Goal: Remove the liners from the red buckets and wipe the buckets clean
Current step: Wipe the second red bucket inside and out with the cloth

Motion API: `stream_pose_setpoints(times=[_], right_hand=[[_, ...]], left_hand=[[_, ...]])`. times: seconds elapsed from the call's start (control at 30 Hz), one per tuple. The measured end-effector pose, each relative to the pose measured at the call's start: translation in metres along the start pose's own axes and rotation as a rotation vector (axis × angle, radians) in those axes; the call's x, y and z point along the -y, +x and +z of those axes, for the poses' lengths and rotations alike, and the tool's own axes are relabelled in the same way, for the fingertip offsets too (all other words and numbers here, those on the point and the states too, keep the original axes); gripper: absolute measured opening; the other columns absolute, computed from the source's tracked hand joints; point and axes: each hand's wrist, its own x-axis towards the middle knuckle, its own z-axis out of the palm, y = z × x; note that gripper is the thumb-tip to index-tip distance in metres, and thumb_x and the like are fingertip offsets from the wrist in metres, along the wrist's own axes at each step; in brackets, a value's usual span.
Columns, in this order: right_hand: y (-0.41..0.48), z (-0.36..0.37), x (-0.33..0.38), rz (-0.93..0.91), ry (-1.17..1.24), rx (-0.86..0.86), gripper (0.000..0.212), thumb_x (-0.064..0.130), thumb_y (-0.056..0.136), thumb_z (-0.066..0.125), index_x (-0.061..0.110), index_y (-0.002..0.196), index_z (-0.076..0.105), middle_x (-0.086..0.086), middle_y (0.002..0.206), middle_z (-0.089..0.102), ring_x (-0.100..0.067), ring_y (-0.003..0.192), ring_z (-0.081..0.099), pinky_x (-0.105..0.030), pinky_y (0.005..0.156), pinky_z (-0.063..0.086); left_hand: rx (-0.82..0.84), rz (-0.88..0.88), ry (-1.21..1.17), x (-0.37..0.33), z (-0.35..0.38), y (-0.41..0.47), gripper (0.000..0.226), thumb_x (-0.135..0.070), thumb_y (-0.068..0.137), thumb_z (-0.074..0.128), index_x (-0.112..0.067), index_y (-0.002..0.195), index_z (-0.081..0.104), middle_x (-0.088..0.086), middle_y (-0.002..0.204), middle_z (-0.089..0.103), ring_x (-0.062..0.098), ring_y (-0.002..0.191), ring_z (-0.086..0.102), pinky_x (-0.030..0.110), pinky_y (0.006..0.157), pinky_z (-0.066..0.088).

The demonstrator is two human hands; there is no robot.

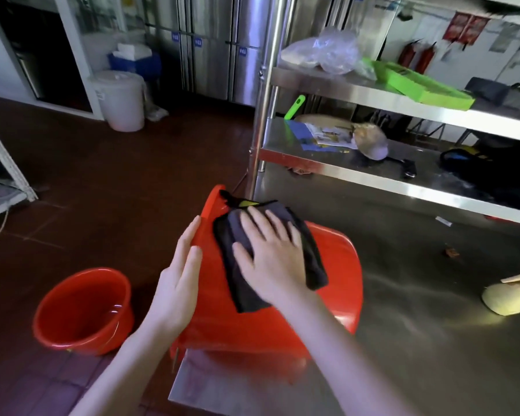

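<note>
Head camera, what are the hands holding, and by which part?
Nothing is gripped. The right hand presses the dark cloth flat against the side wall of the tipped red bucket; the left hand rests flat on that wall.

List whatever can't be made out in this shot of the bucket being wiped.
Head view, the only one:
- Inside of the tipped red bucket: hidden by its own wall, so no liner could be seen if one were there.
- Dark cloth: its middle is covered by the right hand.
- Blue door labels: too small to read.
- Dark item at far right: in shadow and cut off by the frame edge.
</note>
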Motion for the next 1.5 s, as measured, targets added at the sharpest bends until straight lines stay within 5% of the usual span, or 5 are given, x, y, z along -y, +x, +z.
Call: stream_pose_setpoints(times=[0.3,0.5,0.8,1.3,1.5], right_hand=[[-0.087,0.029,0.015,-0.234,-0.039,-0.21,0.066,0.053,0.092,0.046,0.033,0.152,0.029,0.006,0.159,0.028,-0.025,0.148,0.021,-0.056,0.115,0.023],[-0.014,0.015,0.001,0.123,-0.035,-0.189,0.059,0.053,0.091,0.039,0.028,0.143,0.046,0.003,0.152,0.042,-0.026,0.139,0.038,-0.054,0.112,0.028],[0.118,-0.005,-0.09,0.365,0.129,0.502,0.056,0.061,0.088,0.017,0.04,0.12,0.057,0.0,0.141,0.053,-0.029,0.125,0.049,-0.052,0.107,0.031],[-0.105,0.055,-0.096,0.088,-0.135,-0.218,0.075,0.062,0.093,0.038,0.024,0.155,0.02,0.003,0.162,0.019,-0.025,0.15,0.013,-0.06,0.118,0.008],[-0.141,0.073,-0.111,0.06,-0.067,-0.285,0.073,0.023,0.08,0.072,0.024,0.146,0.04,0.001,0.155,0.031,-0.028,0.145,0.026,-0.057,0.104,0.04]], left_hand=[[-0.026,-0.193,0.274,-0.038,0.022,0.118,0.05,-0.048,0.098,0.035,-0.024,0.141,0.046,0.009,0.131,0.057,0.026,0.118,0.053,0.029,0.091,0.039],[-0.091,0.101,0.183,-0.014,0.01,0.044,0.035,-0.038,0.101,0.038,-0.049,0.135,0.043,-0.005,0.055,0.058,0.008,0.039,0.046,0.012,0.039,0.034],[-0.192,0.049,0.102,0.006,0.015,0.016,0.041,-0.055,0.092,0.034,-0.064,0.132,0.03,0.0,0.048,0.052,0.008,0.034,0.039,0.019,0.036,0.037],[-0.14,0.012,0.2,-0.01,0.026,0.061,0.034,-0.042,0.103,0.032,-0.052,0.135,0.034,0.002,0.052,0.051,0.008,0.035,0.04,0.027,0.033,0.04],[-0.068,-0.034,0.146,-0.016,0.022,0.082,0.037,-0.046,0.097,0.047,-0.052,0.133,0.037,-0.004,0.073,0.061,0.001,0.041,0.051,0.016,0.037,0.044]])
